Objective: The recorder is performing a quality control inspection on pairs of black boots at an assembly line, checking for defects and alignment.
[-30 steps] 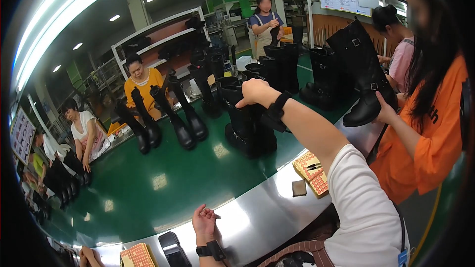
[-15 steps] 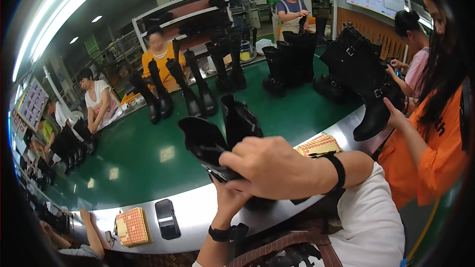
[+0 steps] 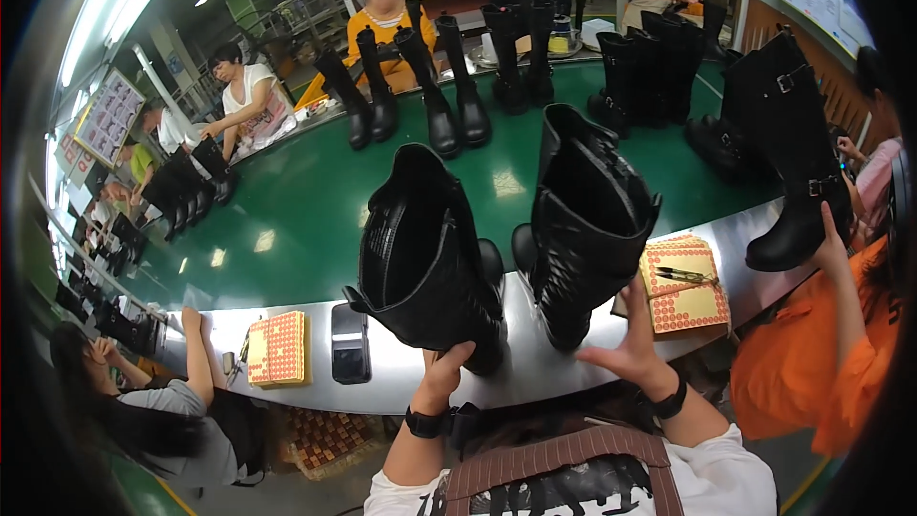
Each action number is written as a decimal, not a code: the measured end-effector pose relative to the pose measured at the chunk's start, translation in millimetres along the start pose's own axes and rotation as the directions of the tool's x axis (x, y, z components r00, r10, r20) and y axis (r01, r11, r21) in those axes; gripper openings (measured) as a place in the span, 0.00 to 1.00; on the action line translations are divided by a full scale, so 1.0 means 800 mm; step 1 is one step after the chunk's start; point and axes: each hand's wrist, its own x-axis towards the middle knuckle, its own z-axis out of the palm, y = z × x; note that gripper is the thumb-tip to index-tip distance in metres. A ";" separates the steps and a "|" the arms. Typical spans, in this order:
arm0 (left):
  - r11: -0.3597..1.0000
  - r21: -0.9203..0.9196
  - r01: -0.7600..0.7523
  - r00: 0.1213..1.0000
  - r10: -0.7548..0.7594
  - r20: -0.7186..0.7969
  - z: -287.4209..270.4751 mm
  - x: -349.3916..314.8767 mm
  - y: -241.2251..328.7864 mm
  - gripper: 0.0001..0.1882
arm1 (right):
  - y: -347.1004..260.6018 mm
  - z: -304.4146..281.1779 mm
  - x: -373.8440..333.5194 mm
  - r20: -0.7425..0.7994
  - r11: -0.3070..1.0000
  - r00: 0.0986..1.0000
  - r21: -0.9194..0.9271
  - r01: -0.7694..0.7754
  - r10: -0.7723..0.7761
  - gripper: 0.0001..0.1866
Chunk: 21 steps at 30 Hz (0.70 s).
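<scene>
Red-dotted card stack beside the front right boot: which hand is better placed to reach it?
Right hand, likely: open, near the card stack; the left hand is farther, at the front left boot.

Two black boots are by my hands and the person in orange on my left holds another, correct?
Wrong side: the head view shows the person in orange on your right, holding another boot. Two black boots are by your hands.

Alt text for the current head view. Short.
Two tall black boots sit side by side at the metal edge of a green worktable, the wearer's left hand at the left boot and open right hand beside the other. More boots line the far side; co-workers are around the table.
</scene>
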 end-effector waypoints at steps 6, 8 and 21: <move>0.999 -0.050 0.013 0.996 -0.017 -0.083 -0.028 -0.002 0.014 0.29 | 0.046 0.050 -0.016 0.042 0.963 0.981 -0.200 -0.178 0.190 0.39; 0.983 0.099 0.153 0.986 -0.146 -0.075 -0.029 0.001 0.036 0.34 | 0.051 0.044 -0.014 0.013 0.977 0.987 -0.146 -0.156 0.160 0.32; -0.101 0.900 -0.424 0.795 0.435 0.423 0.101 0.032 0.252 0.16 | 0.059 0.029 -0.013 0.061 0.971 0.973 -0.104 -0.216 0.223 0.30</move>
